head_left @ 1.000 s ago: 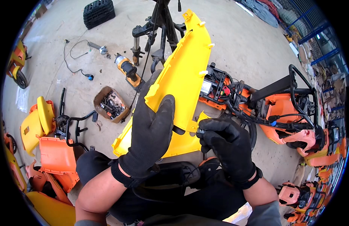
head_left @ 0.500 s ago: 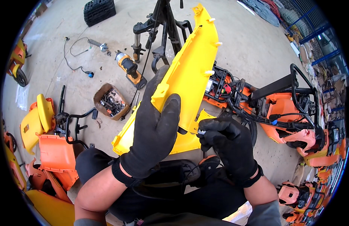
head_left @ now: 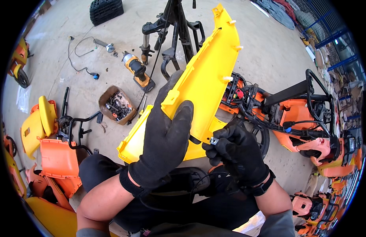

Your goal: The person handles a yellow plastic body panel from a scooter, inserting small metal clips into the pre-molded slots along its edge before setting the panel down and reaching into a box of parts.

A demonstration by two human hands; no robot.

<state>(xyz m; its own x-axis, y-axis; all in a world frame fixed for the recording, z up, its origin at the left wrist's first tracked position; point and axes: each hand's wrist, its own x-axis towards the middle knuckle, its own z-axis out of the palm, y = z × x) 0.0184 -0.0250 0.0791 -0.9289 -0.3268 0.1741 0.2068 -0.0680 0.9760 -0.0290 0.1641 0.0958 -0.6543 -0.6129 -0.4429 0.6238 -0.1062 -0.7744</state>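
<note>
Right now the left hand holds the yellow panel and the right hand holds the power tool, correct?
Not the right hand: in the head view it pinches a small silvery piece, while the power tool is on the floor. The left hand does hold the yellow panel.

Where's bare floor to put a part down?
Widest patch: floor between the yellow panel, blue-grey tarp and stripped orange scooter. Another: between the black crate, wrench and black frame. Crowded: lower left, with loose panels; right edge, with scooters. Drill and carton take the middle left.
</note>
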